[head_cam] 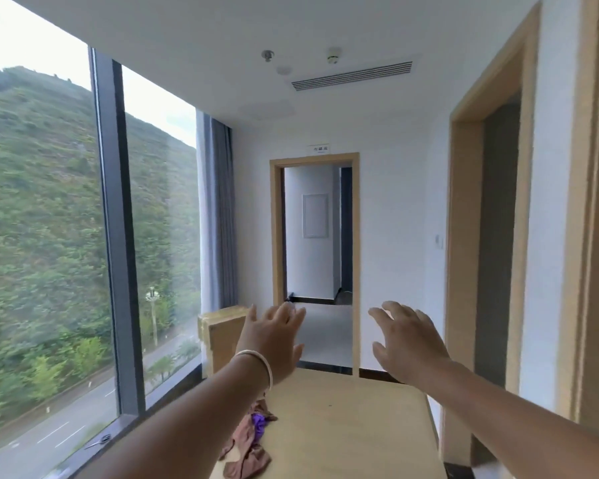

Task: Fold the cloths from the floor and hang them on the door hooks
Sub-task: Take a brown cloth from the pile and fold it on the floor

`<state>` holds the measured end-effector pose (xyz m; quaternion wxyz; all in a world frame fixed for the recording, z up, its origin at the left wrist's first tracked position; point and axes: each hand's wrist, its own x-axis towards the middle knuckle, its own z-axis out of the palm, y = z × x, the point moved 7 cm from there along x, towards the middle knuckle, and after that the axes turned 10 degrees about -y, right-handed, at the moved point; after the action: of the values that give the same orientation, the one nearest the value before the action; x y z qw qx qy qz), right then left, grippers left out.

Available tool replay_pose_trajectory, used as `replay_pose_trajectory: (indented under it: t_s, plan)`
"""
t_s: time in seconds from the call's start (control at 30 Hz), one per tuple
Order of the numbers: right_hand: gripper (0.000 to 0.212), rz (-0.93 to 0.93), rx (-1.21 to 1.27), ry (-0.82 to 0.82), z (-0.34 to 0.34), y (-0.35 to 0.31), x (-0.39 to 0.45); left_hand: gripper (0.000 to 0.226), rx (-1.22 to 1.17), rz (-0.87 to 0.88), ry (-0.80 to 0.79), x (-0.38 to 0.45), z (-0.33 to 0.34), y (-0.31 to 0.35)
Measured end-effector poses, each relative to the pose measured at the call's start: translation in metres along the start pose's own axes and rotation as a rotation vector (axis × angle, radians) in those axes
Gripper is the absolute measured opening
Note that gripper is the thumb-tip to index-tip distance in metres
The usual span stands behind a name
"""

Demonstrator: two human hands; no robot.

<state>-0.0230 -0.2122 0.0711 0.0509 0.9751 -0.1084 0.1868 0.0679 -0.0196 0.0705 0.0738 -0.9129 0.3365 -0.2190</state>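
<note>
Cloths first: one crumpled brown cloth with a purple patch (253, 440) lies unfolded on the left side of the pale wooden table (346, 423), partly hidden under my left forearm. No other cloths show, and the floor is out of view, so I can't tell what's left down there.

My left hand (274, 340), with a thin pale bangle (256, 364) at the wrist, is raised out in front, fingers spread and straight, holding nothing. My right hand (408, 340) is the same: fingers apart, empty, palm facing away. Both hover above the far end of the table, well clear of the cloth.

Progress, as I judge it: very early. The cloth is on the table but not folded, and nothing is hung. No door hooks are visible anywhere. The open doorway with light wood frame (315, 257) is straight ahead and another wood-framed doorway (491, 216) is at right.

Left to do: fold this cloth, find the hooks, hang it, then any others.

Also in view: tall glass window (66, 219) on the left, grey curtain (218, 216), wrapped tan box (222, 333) beyond the table.
</note>
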Motion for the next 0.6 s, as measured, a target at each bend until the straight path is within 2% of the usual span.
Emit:
replay_pose_trajectory:
  t_s: [0.27,0.4,0.6]
  plan:
    - [0.056,0.13,-0.014,-0.065,0.043,0.083,0.03,0.065,-0.057,0.102,-0.006,0.095,0.038,0.061]
    - [0.056,0.181,-0.015,-0.09,0.065,0.111,0.061,0.065,-0.076,0.132,-0.046,0.148,0.069,0.072]
    - [0.056,0.247,-0.056,-0.091,0.084,0.139,0.12,0.066,-0.128,0.187,-0.003,0.231,0.092,0.071]
